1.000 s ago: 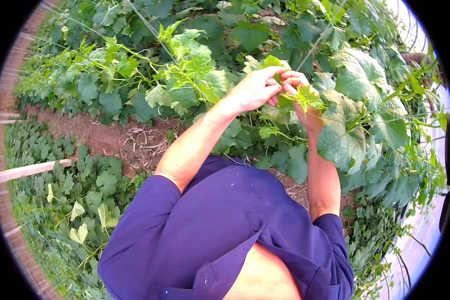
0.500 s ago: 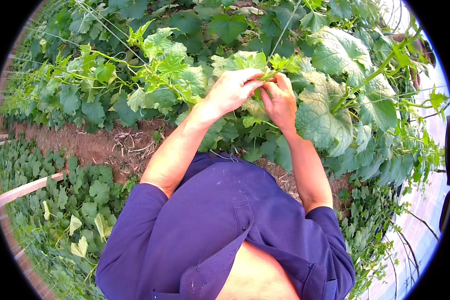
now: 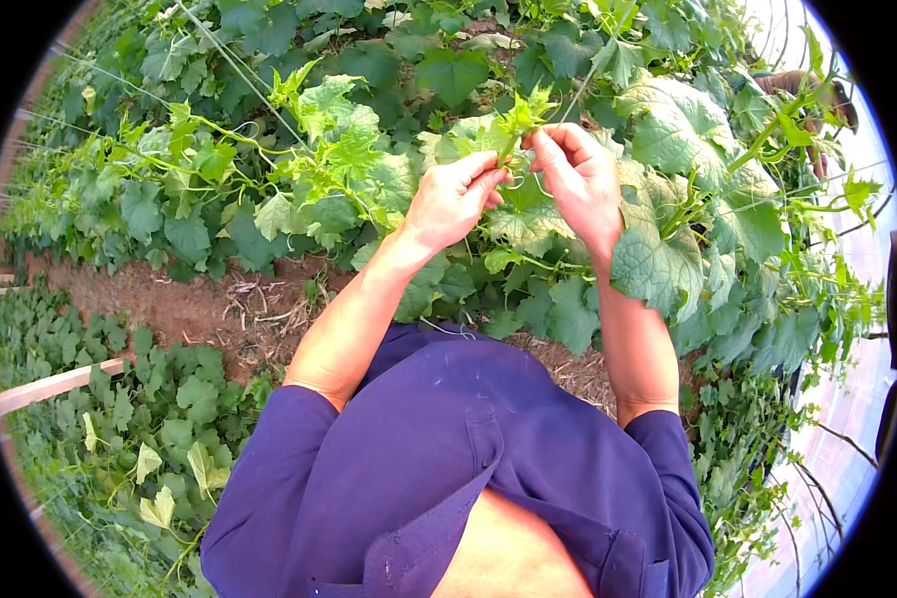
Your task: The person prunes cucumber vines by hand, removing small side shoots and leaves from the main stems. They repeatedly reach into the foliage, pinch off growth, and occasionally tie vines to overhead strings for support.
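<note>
Upper centre, I see one left hand point(image 3: 450, 205) pinching one vine shoot point(image 3: 516, 122); one right hand point(image 3: 583, 183) bunches its fingers beside it, holding what, I can't tell.

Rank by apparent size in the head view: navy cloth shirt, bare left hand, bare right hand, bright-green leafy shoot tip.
1. Navy cloth shirt
2. Bare left hand and bare right hand: too alike to rank
3. Bright-green leafy shoot tip
</note>
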Tool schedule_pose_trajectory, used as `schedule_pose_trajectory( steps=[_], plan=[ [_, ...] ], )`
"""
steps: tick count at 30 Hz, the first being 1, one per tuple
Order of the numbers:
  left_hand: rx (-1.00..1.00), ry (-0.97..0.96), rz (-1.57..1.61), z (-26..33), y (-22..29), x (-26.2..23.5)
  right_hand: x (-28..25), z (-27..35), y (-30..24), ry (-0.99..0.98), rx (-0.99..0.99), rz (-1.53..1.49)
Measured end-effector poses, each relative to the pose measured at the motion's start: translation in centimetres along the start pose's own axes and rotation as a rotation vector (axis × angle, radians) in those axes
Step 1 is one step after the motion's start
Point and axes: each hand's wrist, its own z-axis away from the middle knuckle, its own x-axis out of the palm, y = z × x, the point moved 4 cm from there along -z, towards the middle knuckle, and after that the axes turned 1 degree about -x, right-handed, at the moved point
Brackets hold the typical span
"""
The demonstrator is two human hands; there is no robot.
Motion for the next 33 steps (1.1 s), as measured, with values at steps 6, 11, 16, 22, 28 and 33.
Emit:
schedule_pose_trajectory(
  steps=[6,11,16,22,28,33],
  plan=[
    [0.451,-0.007,-0.403,0.7,2.1,-1.0,-2.0,-2.6,-3.5,-0.241,-0.090,-0.182],
    [0.545,-0.122,-0.596,-0.3,2.3,-0.1,-2.3,-2.9,-8.3,-0.260,-0.266,0.234],
    [0.160,-0.217,-0.332,-2.5,-0.1,-0.5,-0.7,0.2,-9.7,0.116,-0.700,0.632],
    [0.003,-0.256,-0.288,-3.8,-0.9,-1.3,1.8,5.2,2.3,-0.077,-0.177,0.503],
    [0.016,-0.236,-0.229,-3.7,-1.4,-0.8,3.9,3.0,11.1,0.041,-0.039,0.446],
    [0.079,-0.040,-0.413,-2.2,-1.0,-1.3,3.9,3.0,12.5,0.075,-0.019,0.324]
  ],
)
